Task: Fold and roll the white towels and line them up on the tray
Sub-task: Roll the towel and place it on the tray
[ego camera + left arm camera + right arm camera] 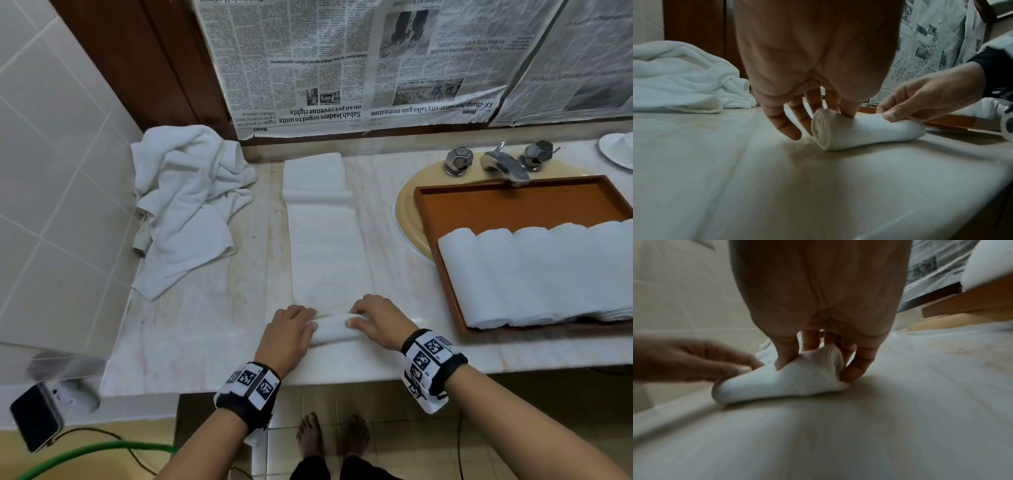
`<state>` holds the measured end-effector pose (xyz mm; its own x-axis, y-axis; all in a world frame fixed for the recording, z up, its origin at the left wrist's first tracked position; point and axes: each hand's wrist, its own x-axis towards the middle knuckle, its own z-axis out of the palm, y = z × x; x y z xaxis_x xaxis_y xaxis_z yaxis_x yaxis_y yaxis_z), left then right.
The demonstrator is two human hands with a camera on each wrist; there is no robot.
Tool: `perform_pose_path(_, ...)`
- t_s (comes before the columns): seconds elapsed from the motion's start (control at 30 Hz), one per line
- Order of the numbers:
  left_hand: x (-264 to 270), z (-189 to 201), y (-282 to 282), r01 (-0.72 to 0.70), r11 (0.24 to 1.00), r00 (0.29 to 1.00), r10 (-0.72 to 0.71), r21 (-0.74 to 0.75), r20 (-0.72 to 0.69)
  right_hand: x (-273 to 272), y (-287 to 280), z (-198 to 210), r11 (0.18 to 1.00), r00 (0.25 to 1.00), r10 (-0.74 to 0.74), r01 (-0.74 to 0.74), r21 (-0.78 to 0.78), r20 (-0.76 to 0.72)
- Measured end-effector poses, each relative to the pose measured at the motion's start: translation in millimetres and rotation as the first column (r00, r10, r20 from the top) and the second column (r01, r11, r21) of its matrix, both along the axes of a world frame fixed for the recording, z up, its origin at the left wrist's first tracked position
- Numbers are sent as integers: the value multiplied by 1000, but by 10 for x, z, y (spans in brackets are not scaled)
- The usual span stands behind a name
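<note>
A white towel lies folded into a long strip on the marble counter. Its near end is wound into a small roll. My left hand grips the roll's left end, fingers curled over the far side. My right hand grips the right end, with the thumb pressed on top. To the right, an orange-brown tray holds several rolled white towels side by side along its near half.
A heap of unfolded white towels sits at the counter's back left by the tiled wall. The tray rests over a sink with a chrome faucet. A white dish stands far right. A phone lies lower left.
</note>
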<state>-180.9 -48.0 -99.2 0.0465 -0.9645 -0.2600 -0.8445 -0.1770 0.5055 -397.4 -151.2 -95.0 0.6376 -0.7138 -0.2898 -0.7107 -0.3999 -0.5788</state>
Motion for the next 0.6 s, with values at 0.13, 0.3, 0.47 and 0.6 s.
perform_pose_path(0.13,-18,5,33,9,1000,999,-9,-11,-53,-4,86,22,992,991,-115,111,65,66)
perform_pose_path(0.3,-35,8,84,10,1000,1000,-10,13,-25,20,209,69,996,998,-63,62,-69,-13)
perform_pose_path(0.47,-28,38,99,52,998,999,-52,41,-9,-4,412,47,966,993,56,-80,-245,-102)
perform_pose_path(0.6,-116,66,177,47,996,996,-52,78,74,-36,371,37,998,997,-58,58,-9,49)
